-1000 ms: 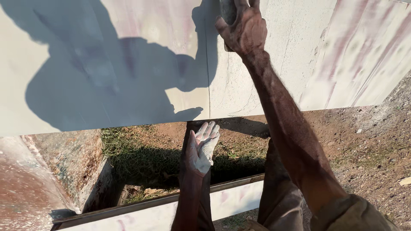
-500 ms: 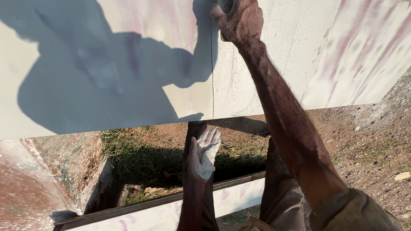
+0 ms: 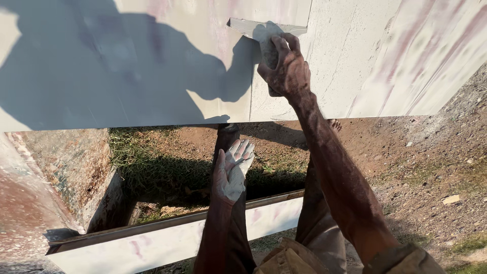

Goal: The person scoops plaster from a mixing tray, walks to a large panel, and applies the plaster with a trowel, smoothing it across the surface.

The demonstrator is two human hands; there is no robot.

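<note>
My right hand point(image 3: 285, 66) is raised and closed around the handle of a flat putty knife point(image 3: 253, 28). Its wide blade lies flat against a pale, pink-streaked panel point(image 3: 380, 56), along a vertical seam. My left hand point(image 3: 232, 170) hangs lower, palm up and fingers spread, coated with white putty and holding nothing. It hovers above the ground gap, below the panel's bottom edge. The shadow of my head and arm falls on the panel's left part.
Below the panel lie bare dirt and a patch of grass point(image 3: 152, 162). A white beam with a dark top edge point(image 3: 167, 228) crosses the foreground. A stained slanted surface point(image 3: 35, 193) stands at the left. Gravelly ground point(image 3: 436, 167) spreads to the right. My legs stand below.
The view shifted so the putty knife's blade has come into view at the top. My right hand stays pressed on the panel. My left hand keeps its open pose.
</note>
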